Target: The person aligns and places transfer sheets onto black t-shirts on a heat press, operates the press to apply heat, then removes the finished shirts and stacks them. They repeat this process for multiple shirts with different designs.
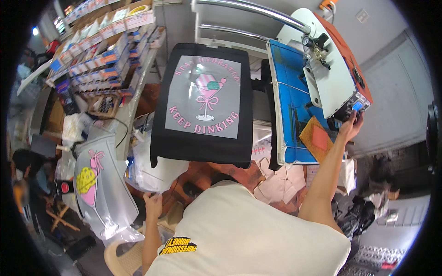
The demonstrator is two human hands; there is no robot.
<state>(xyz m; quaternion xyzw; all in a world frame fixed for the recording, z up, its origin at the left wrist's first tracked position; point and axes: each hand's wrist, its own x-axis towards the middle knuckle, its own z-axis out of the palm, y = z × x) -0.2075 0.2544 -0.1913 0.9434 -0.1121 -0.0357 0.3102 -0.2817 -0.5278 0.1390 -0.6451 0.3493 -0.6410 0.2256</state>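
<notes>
My right hand (pixel 351 128) is up at a small control box with a lit blue screen (pixel 358 106), on the end of the white press machine (pixel 338 78). Its fingers touch the box's lower edge and hold nothing that I can see. My left hand (pixel 154 205) hangs low at my left side, fingers loosely bent and apart, near a clear film sheet with a pink and yellow cocktail glass print (pixel 88 181). Ahead of me a black garment (pixel 202 149) lies spread over the platen. On it rests a transfer film (pixel 182 94) with a pink drink glass and pink lettering.
Right of the garment is a blue-covered lower plate (pixel 287 92) bearing a brown pad with an orange block (pixel 320 138). Chrome rails (pixel 258 9) run behind. Stacked boxes (pixel 101 60) fill the left table. Papers (pixel 281 184) lie on the floor; a beige chair (pixel 122 255) stands lower left.
</notes>
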